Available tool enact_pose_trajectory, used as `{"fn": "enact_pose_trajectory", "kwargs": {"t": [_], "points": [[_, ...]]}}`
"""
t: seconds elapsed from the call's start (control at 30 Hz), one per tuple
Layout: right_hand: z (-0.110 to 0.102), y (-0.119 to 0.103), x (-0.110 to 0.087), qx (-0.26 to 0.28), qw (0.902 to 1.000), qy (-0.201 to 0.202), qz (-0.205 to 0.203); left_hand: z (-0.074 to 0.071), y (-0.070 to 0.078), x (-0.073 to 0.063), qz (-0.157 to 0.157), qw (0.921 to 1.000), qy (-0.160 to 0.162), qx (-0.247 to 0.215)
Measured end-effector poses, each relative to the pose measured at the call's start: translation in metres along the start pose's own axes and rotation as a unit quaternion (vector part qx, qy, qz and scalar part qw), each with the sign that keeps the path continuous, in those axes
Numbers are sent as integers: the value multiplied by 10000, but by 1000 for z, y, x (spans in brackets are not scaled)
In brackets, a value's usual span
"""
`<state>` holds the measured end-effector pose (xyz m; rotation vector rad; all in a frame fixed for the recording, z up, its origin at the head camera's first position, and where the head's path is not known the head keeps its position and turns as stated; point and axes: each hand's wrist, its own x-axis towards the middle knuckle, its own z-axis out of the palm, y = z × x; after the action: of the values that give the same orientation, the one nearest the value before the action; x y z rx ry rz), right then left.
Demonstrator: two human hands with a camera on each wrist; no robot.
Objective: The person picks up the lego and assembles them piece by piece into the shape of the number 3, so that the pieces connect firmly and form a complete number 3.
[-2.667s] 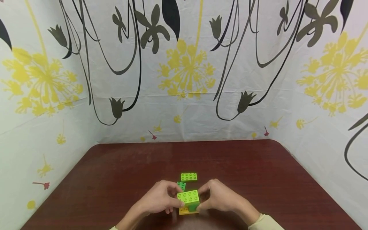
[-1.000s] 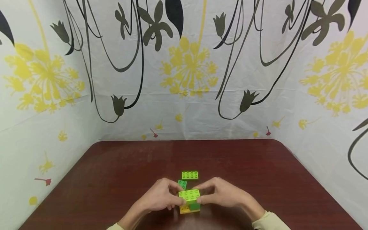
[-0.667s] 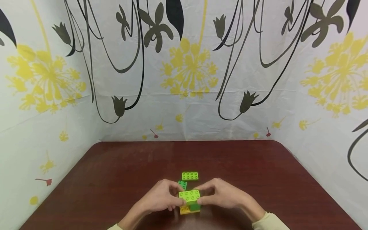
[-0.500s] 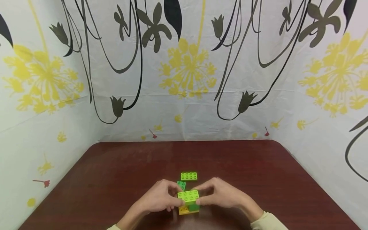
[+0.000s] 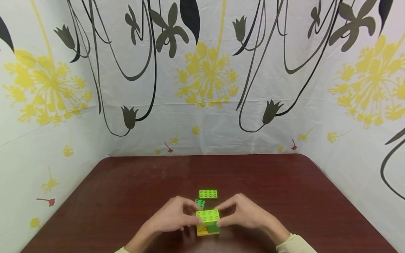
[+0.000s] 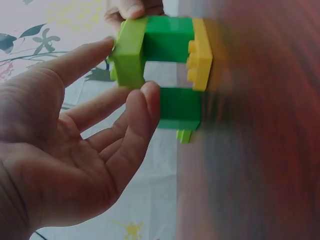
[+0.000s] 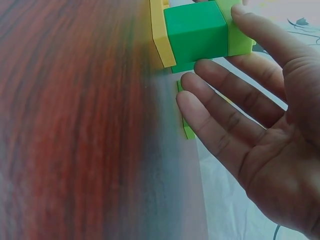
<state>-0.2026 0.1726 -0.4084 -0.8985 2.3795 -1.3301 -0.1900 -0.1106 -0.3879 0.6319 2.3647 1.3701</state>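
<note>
A small stack of toy building bricks stands near the table's front edge. On top is a lime-green brick (image 5: 207, 217), over a green brick (image 7: 197, 32) at the right side of a thin yellow plate (image 6: 202, 56). A gap shows between lime brick and plate on the left. My left hand (image 5: 169, 215) holds the lime brick's left end, thumb in front and index finger behind. At its right end my right hand (image 5: 248, 212) pinches it likewise, thumb at the front corner. The other fingers of both hands stay off the stack.
Just behind the stack lies a loose green brick (image 5: 200, 203), partly hidden by it. Farther back is another lime-green brick (image 5: 208, 194). The dark red-brown table (image 5: 272, 175) is bordered by a patterned white cloth (image 5: 202, 137).
Since the earliest frame, my right index finger has reached behind the lime brick and its thumb has moved up to the brick's corner. My left thumb has lately shifted slightly left.
</note>
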Motion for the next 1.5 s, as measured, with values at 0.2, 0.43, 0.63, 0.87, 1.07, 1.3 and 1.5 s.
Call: {"fn": "enact_pose_trajectory", "kwargs": {"t": [0.2,0.43,0.63,0.87,1.07,1.3,1.5], "points": [[-1,1,0,-505,9986,181,15,-10,-3,2,116,9970,661,385],[1,2,0,-394,9991,145,-47,-8,-13,9,261,9872,965,1242],[1,2,0,-329,9993,159,-56,-9,-18,17,171,9866,804,1409],[2,2,1,-266,9996,82,-58,-7,-25,25,135,9857,652,1545],[5,3,1,-191,9998,77,-83,-5,-30,29,117,9862,584,1542],[6,4,2,-246,9995,181,-112,-6,-31,29,133,9861,645,1525],[7,5,2,-231,9995,180,-98,-7,-30,28,145,9906,660,1189]]}}
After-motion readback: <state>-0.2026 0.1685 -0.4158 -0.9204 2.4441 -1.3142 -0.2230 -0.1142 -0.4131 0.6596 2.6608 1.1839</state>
